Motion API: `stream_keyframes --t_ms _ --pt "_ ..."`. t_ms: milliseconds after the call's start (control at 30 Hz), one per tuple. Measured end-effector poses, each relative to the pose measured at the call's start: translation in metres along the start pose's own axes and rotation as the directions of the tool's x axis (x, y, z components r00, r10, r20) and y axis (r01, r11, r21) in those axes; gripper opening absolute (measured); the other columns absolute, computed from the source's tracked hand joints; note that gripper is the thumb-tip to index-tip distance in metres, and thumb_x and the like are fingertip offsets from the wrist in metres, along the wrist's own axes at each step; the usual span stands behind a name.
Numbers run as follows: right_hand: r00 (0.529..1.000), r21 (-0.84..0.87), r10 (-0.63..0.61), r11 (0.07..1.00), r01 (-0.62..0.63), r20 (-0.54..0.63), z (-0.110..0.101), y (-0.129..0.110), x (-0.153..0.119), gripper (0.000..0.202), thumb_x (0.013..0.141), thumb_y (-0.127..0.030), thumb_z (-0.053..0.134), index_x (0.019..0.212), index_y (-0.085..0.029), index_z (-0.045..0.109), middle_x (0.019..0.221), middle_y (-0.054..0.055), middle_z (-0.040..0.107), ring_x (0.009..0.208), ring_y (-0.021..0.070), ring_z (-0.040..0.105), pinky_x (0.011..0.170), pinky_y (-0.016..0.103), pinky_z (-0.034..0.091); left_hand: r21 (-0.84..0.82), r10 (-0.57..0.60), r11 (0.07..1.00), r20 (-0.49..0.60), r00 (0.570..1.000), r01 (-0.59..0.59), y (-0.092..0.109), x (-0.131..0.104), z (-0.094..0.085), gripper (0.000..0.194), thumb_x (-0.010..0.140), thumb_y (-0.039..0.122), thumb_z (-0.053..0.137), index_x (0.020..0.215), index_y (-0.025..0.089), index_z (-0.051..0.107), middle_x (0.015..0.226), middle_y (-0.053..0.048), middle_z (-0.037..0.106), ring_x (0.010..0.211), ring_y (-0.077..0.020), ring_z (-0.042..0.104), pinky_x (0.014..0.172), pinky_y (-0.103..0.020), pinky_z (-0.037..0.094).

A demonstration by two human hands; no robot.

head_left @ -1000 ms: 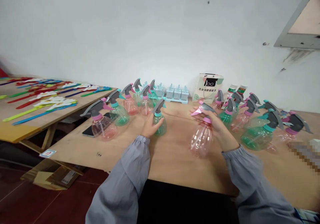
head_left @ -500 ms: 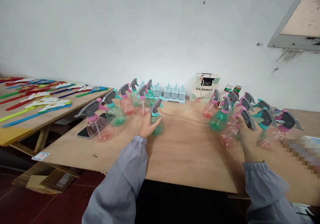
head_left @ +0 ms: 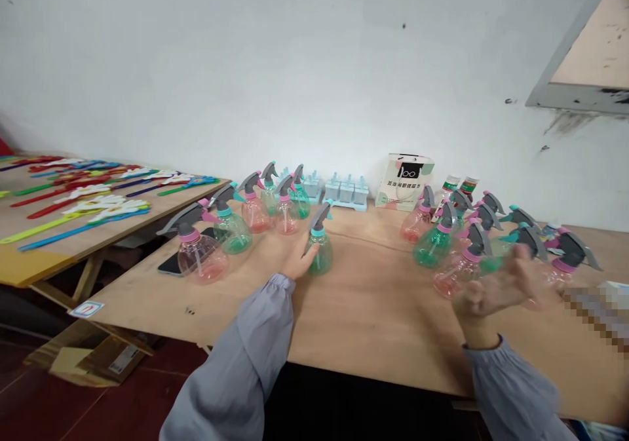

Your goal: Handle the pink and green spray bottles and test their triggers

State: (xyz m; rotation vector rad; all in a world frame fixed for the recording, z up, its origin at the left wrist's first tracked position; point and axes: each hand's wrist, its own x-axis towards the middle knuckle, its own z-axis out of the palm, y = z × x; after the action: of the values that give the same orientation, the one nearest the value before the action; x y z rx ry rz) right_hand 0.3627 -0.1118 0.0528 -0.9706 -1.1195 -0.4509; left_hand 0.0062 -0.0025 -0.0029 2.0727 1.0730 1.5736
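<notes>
My left hand [head_left: 301, 258] is closed around a green spray bottle [head_left: 321, 255] with a turquoise collar and grey trigger head; the bottle stands upright on the wooden table. Motion blurs my right hand [head_left: 494, 290], which hovers at the right group of bottles with thumb and fingers apart and nothing visible in it. Just left of it stands a pink spray bottle [head_left: 455, 274] with a pink collar. Behind the hand, partly covered, are a turquoise-collared bottle [head_left: 525, 239] and another pink-collared one [head_left: 570, 257]. A fuller green bottle [head_left: 432, 246] stands farther left.
Several more spray bottles, including a pink one [head_left: 202, 257], stand at left beside a dark phone [head_left: 170, 265]. Pale blue ice-pop moulds [head_left: 346, 193] and a printed paper bag [head_left: 403, 182] are by the wall. Colourful hand-shaped plastic sticks [head_left: 98, 215] cover the left table.
My right hand has let go of the pink-collared bottle and drawn back toward me, its fingers opening. My left hand keeps its hold on the green bottle. The view has shifted slightly.
</notes>
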Motion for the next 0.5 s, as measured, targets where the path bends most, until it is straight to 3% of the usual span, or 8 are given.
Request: stream_keyframes --t_ms 33,67,100,133,167,267,367,500 --pt "0.997 0.080 -0.041 0.996 0.035 0.072 0.010 -0.010 -0.008 0.066 0.082 -0.069 0.050 0.138 -0.035 0.046 0.148 0.011 0.046 0.147 0.0389 0.036 0.116 0.065 0.030 0.001 -0.003 1.000 0.035 0.999 0.003 0.003 -0.001 0.004 0.052 0.095 0.047 0.048 0.140 0.020 0.050 0.140 -0.014 0.060 0.135 -0.0304 0.054 0.115 -0.050 0.042" --pt "0.959 0.149 -0.047 0.989 0.005 0.278 0.023 -0.020 -0.015 0.058 0.084 -0.061 0.055 0.135 -0.033 0.048 0.147 0.011 0.049 0.144 0.0369 0.041 0.117 0.064 0.032 0.008 -0.002 1.000 0.070 0.998 0.002 0.007 -0.002 0.008 0.052 0.095 0.046 0.050 0.141 0.021 0.050 0.139 -0.013 0.061 0.133 -0.0302 0.056 0.113 -0.050 0.044" --pt "0.873 0.185 -0.026 0.980 -0.074 0.486 0.038 -0.029 -0.021 0.054 0.086 -0.054 0.059 0.133 -0.030 0.050 0.147 0.012 0.049 0.142 0.0352 0.044 0.118 0.061 0.033 0.018 0.004 1.000 0.100 0.995 -0.006 0.011 -0.003 0.013 0.054 0.094 0.045 0.053 0.142 0.023 0.049 0.138 -0.012 0.062 0.131 -0.0303 0.058 0.111 -0.050 0.045" --pt "0.791 0.199 0.020 0.964 -0.178 0.611 0.055 -0.037 -0.026 0.056 0.085 -0.051 0.062 0.135 -0.027 0.049 0.147 0.014 0.049 0.141 0.0340 0.045 0.118 0.059 0.033 0.026 0.015 0.999 0.124 0.992 -0.019 0.014 -0.004 0.018 0.055 0.092 0.045 0.057 0.142 0.025 0.049 0.136 -0.011 0.063 0.129 -0.0305 0.059 0.109 -0.050 0.047" --pt "0.710 0.192 0.077 0.937 -0.291 0.700 0.074 -0.044 -0.030 0.064 0.084 -0.051 0.065 0.139 -0.025 0.045 0.149 0.016 0.047 0.141 0.0333 0.045 0.119 0.057 0.033 0.036 0.029 0.999 0.138 0.990 -0.034 0.017 -0.006 0.023 0.056 0.090 0.044 0.060 0.143 0.027 0.049 0.135 -0.010 0.064 0.127 -0.0311 0.060 0.107 -0.051 0.048" --pt "0.550 0.170 0.183 0.832 -0.529 0.815 0.128 -0.059 -0.037 0.093 0.069 -0.056 0.080 0.145 -0.026 0.037 0.156 0.017 0.038 0.146 0.0347 0.038 0.120 0.056 0.031 0.119 0.052 0.991 0.124 0.991 -0.066 0.022 -0.011 0.037 0.065 0.081 0.045 0.071 0.142 0.031 0.051 0.125 -0.010 0.065 0.119 -0.0340 0.063 0.099 -0.053 0.050" --pt "0.506 0.245 0.163 0.725 -0.644 0.847 0.166 -0.069 -0.038 0.089 0.066 -0.055 0.081 0.142 -0.027 0.043 0.148 0.014 0.049 0.138 0.0308 0.048 0.115 0.048 0.040 0.230 0.069 0.968 0.131 0.989 -0.098 0.020 -0.016 0.045 0.080 0.071 0.049 0.080 0.143 0.030 0.051 0.115 -0.011 0.063 0.108 -0.0355 0.064 0.089 -0.051 0.052" --pt "0.521 0.295 0.142 0.687 -0.664 0.842 0.181 -0.075 -0.033 0.062 0.074 -0.045 0.071 0.130 -0.025 0.056 0.130 0.010 0.064 0.123 0.0259 0.060 0.110 0.044 0.045 0.254 0.098 0.960 0.106 0.990 -0.122 0.018 -0.018 0.038 0.077 0.075 0.052 0.076 0.144 0.032 0.049 0.111 -0.011 0.062 0.103 -0.0350 0.062 0.088 -0.052 0.049"
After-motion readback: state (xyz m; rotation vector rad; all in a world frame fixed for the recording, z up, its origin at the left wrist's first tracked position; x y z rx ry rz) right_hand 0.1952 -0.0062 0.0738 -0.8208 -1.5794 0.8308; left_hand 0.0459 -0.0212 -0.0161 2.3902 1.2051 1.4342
